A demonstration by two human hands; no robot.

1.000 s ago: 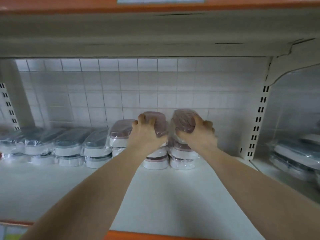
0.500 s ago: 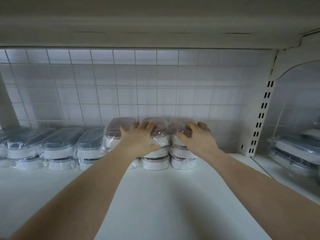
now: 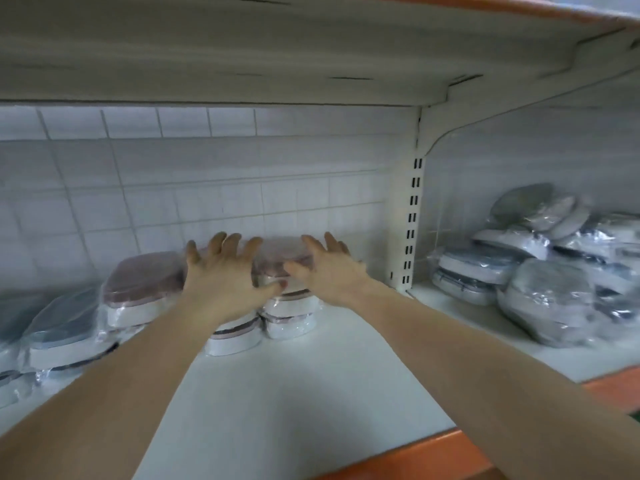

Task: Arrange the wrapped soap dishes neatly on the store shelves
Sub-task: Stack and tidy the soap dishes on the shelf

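Hands over the far stacks, fingers spread, gripping nothing: left hand (image 3: 221, 271) and right hand (image 3: 325, 268) just above pink-lidded soap dishes (image 3: 280, 261), contact unclear. Stacks against the tiled back wall (image 3: 207, 188) on the white shelf (image 3: 277, 393). Grey-lidded dishes (image 3: 62, 323) left; jumbled wrapped dishes (image 3: 547, 271) in the right bay.

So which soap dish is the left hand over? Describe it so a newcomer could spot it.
Start at the slotted white upright and look left along the tiled back wall to the pink-lidded stacks. The left hand, fingers spread, covers the top dish of the middle pink stack, between the uncovered pink-lidded stack and the stack under the right hand.
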